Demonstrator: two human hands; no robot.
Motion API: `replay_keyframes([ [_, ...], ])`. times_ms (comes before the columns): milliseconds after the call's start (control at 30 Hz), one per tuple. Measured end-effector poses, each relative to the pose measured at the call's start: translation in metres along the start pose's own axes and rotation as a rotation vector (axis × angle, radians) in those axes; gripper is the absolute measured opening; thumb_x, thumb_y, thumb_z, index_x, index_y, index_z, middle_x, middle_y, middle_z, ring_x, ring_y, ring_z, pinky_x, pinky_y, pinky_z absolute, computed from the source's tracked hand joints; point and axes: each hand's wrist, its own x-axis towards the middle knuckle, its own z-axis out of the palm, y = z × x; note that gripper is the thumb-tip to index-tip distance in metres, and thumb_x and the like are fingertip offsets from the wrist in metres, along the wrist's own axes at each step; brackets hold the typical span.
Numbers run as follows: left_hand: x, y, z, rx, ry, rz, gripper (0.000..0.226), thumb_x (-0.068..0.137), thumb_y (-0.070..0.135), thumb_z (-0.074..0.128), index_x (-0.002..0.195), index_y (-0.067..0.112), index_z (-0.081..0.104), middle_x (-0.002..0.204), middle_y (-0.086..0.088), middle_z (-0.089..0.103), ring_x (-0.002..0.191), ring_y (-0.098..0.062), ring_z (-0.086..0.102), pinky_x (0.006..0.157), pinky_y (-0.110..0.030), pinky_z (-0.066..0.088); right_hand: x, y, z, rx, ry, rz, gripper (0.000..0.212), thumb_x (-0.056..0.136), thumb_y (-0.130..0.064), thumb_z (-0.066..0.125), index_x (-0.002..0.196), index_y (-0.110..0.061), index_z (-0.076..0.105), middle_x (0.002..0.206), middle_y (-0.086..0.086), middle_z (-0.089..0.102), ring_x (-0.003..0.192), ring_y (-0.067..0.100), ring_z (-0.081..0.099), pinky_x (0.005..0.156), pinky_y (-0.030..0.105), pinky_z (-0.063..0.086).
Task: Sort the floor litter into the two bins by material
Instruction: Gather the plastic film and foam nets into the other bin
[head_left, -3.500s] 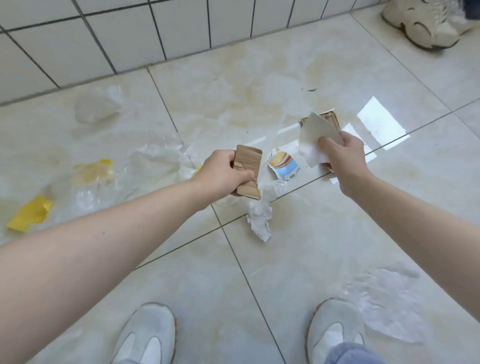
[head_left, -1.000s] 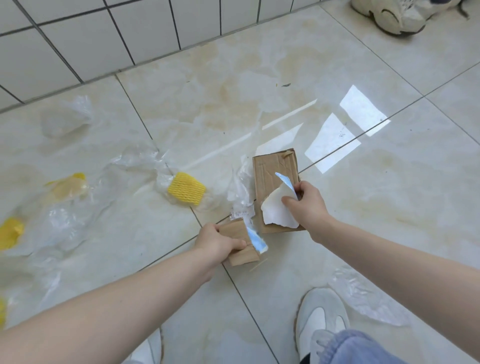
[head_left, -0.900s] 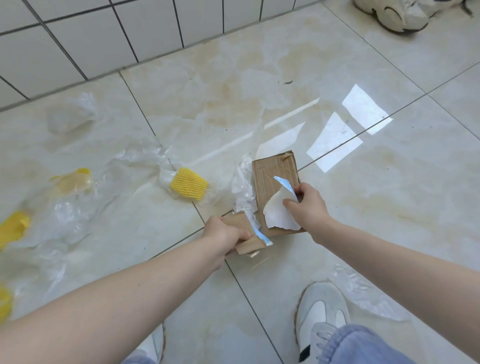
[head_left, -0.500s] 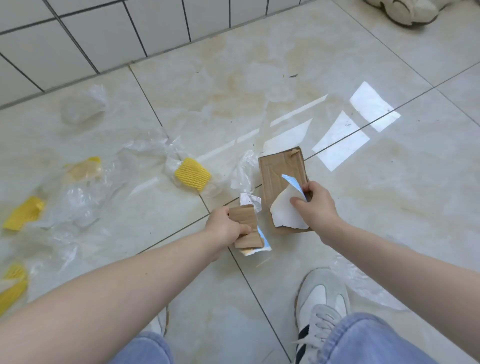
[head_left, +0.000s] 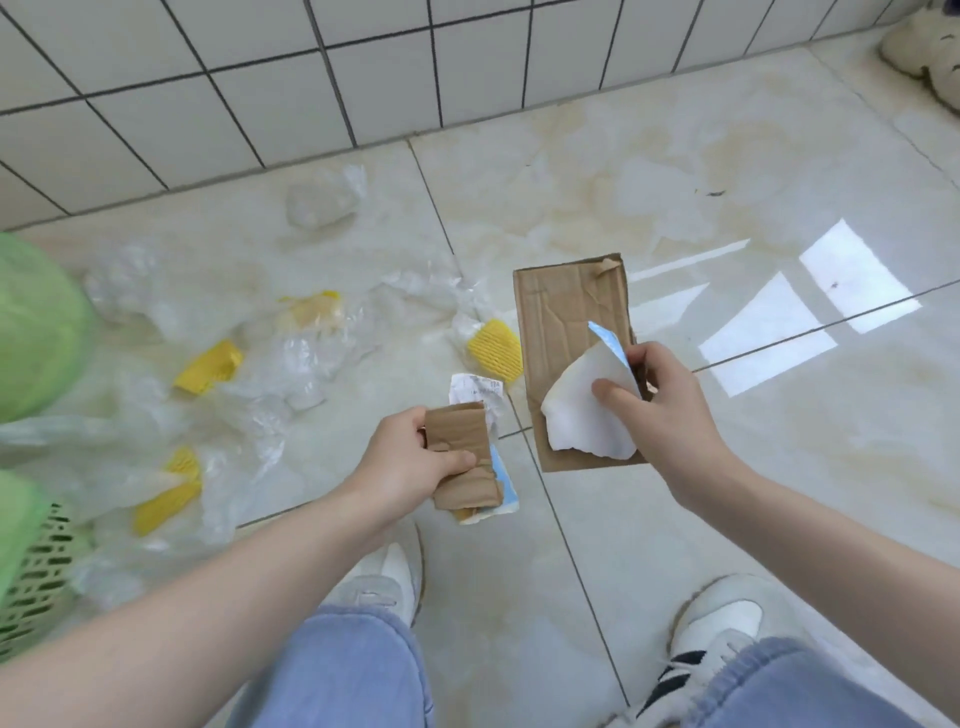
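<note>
Both hands grasp paper litter: left hand (head_left: 410, 462) the small cardboard (head_left: 462, 457), nearer the green bin (head_left: 31, 566) at far left; right hand (head_left: 660, 410) the large cardboard (head_left: 566, 322).

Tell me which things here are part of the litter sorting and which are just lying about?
Part of the job:
- left hand gripping small cardboard piece
- right hand holding large cardboard sheet and white paper
- clear plastic wrap
- yellow foam nets
- green bin

Just lying about:
- beige shoe
- wall tiles
</note>
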Motion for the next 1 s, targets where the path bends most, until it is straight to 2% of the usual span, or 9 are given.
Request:
replay_keyframes([
  [100, -0.010, 0.001, -0.034, -0.110, 0.118, 0.006, 0.030, 0.078, 0.000, 0.073, 0.104, 0.011, 0.063, 0.096, -0.007, 0.073, 0.089, -0.021, 0.070, 0.081, -0.038, 0.057, -0.004, -0.023, 0.030, 0.025, -0.123, -0.016, 0.026, 0.089, -0.013, 0.057, 0.108, -0.026, 0.047, 0.104, -0.005, 0.055, 0.084, 0.014, 0.059, 0.042, 0.018, 0.046],
  [233, -0.015, 0.005, -0.073, -0.100, 0.249, 0.056, 0.023, 0.079, 0.001, 0.071, 0.099, 0.010, 0.062, 0.094, -0.006, 0.072, 0.082, -0.015, 0.070, 0.068, -0.028, 0.058, 0.001, -0.054, 0.062, 0.036, -0.254, -0.028, 0.040, 0.089, -0.011, 0.056, 0.118, -0.032, 0.037, 0.108, -0.001, 0.057, 0.072, 0.007, 0.063, 0.043, 0.022, 0.049],
  [333, -0.012, 0.008, -0.099, 0.012, 0.346, 0.133, 0.020, 0.078, 0.004, 0.072, 0.093, 0.010, 0.060, 0.091, -0.006, 0.071, 0.080, -0.020, 0.070, 0.074, -0.038, 0.057, 0.010, -0.070, 0.086, -0.016, -0.287, -0.038, 0.051, 0.088, -0.012, 0.056, 0.126, -0.038, 0.034, 0.108, -0.001, 0.058, 0.084, 0.012, 0.064, 0.054, 0.029, 0.052],
  [400, -0.012, 0.011, -0.117, 0.069, 0.387, 0.184, 0.019, 0.078, 0.006, 0.072, 0.092, 0.013, 0.060, 0.090, -0.003, 0.071, 0.079, -0.018, 0.070, 0.077, -0.040, 0.056, 0.017, -0.078, 0.103, -0.066, -0.314, -0.059, 0.040, 0.087, -0.012, 0.056, 0.121, -0.032, 0.047, 0.104, -0.002, 0.061, 0.086, 0.016, 0.064, 0.058, 0.027, 0.052],
  [467, -0.015, 0.015, -0.137, 0.088, 0.457, 0.219, 0.021, 0.078, 0.009, 0.072, 0.093, 0.020, 0.061, 0.090, 0.002, 0.071, 0.078, -0.015, 0.069, 0.076, -0.039, 0.056, 0.021, -0.090, 0.121, -0.097, -0.380, -0.074, 0.023, 0.087, -0.010, 0.054, 0.104, -0.024, 0.060, 0.094, -0.004, 0.064, 0.075, 0.012, 0.064, 0.051, 0.021, 0.049],
  [533, -0.023, 0.016, -0.157, 0.093, 0.531, 0.237, 0.022, 0.078, 0.012, 0.072, 0.092, 0.025, 0.061, 0.090, 0.007, 0.070, 0.076, -0.017, 0.069, 0.076, -0.043, 0.056, 0.023, -0.104, 0.141, -0.109, -0.427, -0.088, 0.019, 0.086, -0.009, 0.054, 0.099, -0.021, 0.063, 0.091, -0.002, 0.065, 0.073, 0.014, 0.063, 0.052, 0.025, 0.047],
  [667, -0.049, 0.014, -0.190, 0.155, 0.636, 0.268, 0.021, 0.078, 0.016, 0.072, 0.091, 0.027, 0.059, 0.083, 0.010, 0.069, 0.076, -0.018, 0.069, 0.075, -0.042, 0.055, 0.021, -0.130, 0.186, -0.055, -0.512, -0.124, 0.018, 0.084, -0.009, 0.052, 0.098, -0.015, 0.061, 0.093, 0.003, 0.065, 0.081, 0.023, 0.061, 0.061, 0.033, 0.045],
  [867, -0.106, 0.003, -0.257, 0.169, 0.877, 0.284, 0.019, 0.078, 0.019, 0.073, 0.087, 0.022, 0.057, 0.080, 0.004, 0.069, 0.077, -0.023, 0.068, 0.074, -0.047, 0.054, -0.009, -0.172, 0.277, 0.001, -0.709, -0.199, 0.036, 0.076, -0.013, 0.050, 0.109, -0.007, 0.062, 0.100, 0.011, 0.072, 0.088, 0.033, 0.068, 0.052, 0.032, 0.047],
  [1000, -0.149, -0.014, -0.307, 0.126, 1.027, 0.286, 0.022, 0.075, 0.020, 0.076, 0.088, 0.028, 0.060, 0.081, 0.007, 0.071, 0.077, -0.022, 0.070, 0.074, -0.048, 0.056, -0.044, -0.193, 0.321, 0.019, -0.859, -0.213, 0.038, 0.077, -0.014, 0.055, 0.115, -0.008, 0.057, 0.112, 0.012, 0.067, 0.099, 0.030, 0.067, 0.067, 0.043, 0.060],
])
